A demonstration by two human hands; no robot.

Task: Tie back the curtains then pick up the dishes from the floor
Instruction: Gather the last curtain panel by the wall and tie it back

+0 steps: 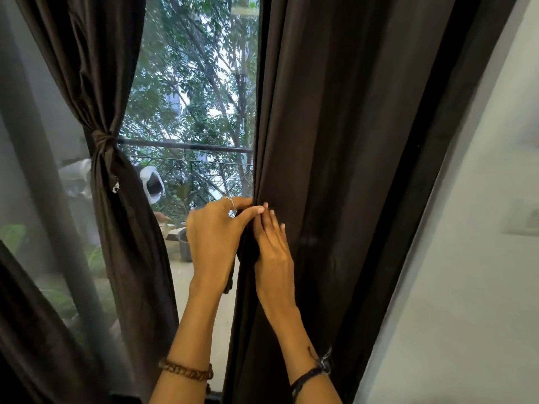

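Two dark brown curtains hang at a glass door. The left curtain (108,170) is gathered and bound by a knotted tie-back (102,140). The right curtain (335,170) hangs loose and full. My left hand (214,240) pinches that curtain's left edge, together with a dark strip of fabric (247,252) that hangs below my fingers. My right hand (272,252) lies on the curtain just right of the edge, fingers straight and pressing the cloth. No dishes show in this view.
Through the glass are a balcony railing (186,147), trees, a grey bucket (184,243) and a pale floor. A white wall (481,258) with a switch plate (525,220) stands at the right. Another dark curtain fold fills the lower left corner.
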